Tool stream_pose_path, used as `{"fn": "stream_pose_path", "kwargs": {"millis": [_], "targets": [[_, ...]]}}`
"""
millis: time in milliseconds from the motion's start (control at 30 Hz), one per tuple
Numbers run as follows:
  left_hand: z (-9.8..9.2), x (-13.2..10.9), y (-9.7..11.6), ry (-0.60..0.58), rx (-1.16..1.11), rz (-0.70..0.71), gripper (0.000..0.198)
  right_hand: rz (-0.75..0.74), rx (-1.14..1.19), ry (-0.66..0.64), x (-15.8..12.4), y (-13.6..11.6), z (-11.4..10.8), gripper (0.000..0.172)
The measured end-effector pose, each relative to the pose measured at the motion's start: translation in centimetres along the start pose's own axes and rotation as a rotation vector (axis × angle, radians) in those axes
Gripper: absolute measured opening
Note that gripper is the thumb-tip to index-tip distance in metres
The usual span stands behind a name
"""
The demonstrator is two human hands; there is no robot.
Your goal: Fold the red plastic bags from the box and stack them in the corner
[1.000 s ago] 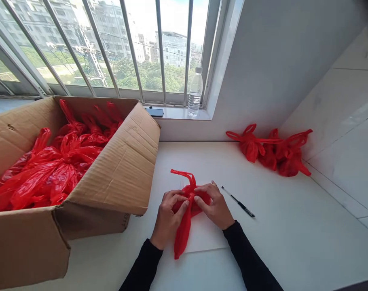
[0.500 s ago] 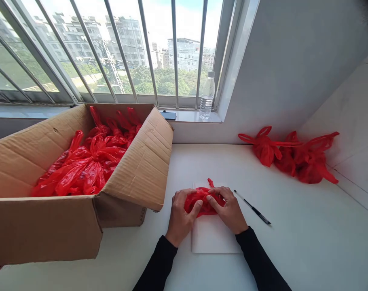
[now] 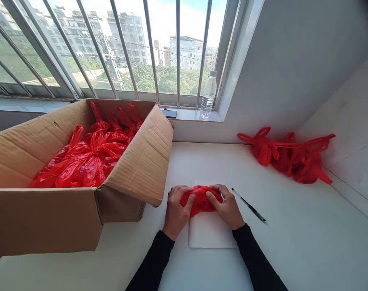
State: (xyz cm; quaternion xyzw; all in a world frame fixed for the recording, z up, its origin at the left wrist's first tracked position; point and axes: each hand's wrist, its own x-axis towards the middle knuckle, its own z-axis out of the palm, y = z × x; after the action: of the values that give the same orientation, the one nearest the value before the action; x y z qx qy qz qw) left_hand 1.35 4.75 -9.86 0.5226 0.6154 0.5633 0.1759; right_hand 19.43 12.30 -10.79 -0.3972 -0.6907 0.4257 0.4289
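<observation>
In the lower middle of the frame, the left hand (image 3: 176,208) and right hand (image 3: 228,206) both hold the red plastic bag (image 3: 201,200) over white paper (image 3: 210,234), where a soft, even grip seems best so it does not rip

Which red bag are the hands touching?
The red bag over the white paper, between the left hand and right hand; boxed bags and wall-side bags are untouched.

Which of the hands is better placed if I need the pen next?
Right, probably: the right hand is closer to the pen, while the left hand is across the red plastic bag. Both hold the bag, though.
</observation>
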Motion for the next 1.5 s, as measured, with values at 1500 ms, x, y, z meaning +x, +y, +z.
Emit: {"fn": "stream_pose_path", "kwargs": {"millis": [1500], "targets": [[-5.6,-12.5,9.8,0.226,0.191,0.031,0.038,0.160,0.118,0.291,-14.7,-7.3,-4.9,0.015]]}}
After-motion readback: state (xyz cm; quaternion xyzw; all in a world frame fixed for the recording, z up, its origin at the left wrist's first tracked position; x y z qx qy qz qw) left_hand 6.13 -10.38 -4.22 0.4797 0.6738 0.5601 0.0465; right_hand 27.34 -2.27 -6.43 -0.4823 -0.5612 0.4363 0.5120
